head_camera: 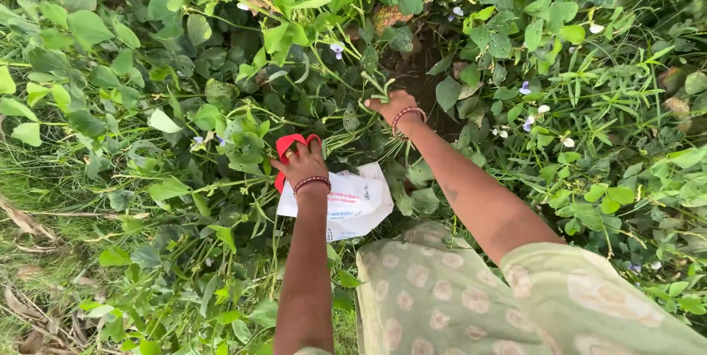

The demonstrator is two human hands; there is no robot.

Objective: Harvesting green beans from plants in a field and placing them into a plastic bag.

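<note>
Far left: dry grass and brown fallen leaves [29, 230] lie along the edge, well apart from both hands.
Plants: a dense tangle of green bean vines [184, 104] with broad leaves covers the ground, with small pale violet flowers [336, 48] scattered through it.
Left hand: the left hand [303, 166] is low in the foliage with a beaded red bracelet at the wrist; its fingers are closed around the red handle [289, 146] of a bag.
Bag: the white sack-like bag [353, 204] with red handles hangs or lies just right of and below the left hand, partly on the vines, with its mouth towards that hand. Whether anything is inside cannot be told.
Right hand: the right hand [394, 108] reaches further forward than the left, also with a red bracelet. Its fingers are curled into the plant, pinched on a thin green stem or pod [375, 88]; which of the two it is cannot be told.
Key relation: the stem or pod runs up and to the left from the right fingers, its long axis slanting away from the person. The right hand is on it, while the left hand is near but apart. The bag lies below and to the left of the right hand, between the two arms.
Soil: a dark patch of bare earth [420, 79] shows just beyond the right hand.
Clothing: a pale green patterned garment [442, 296] fills the lower right.
Far right: more vines, grass blades and white flowers [567, 141].
</note>
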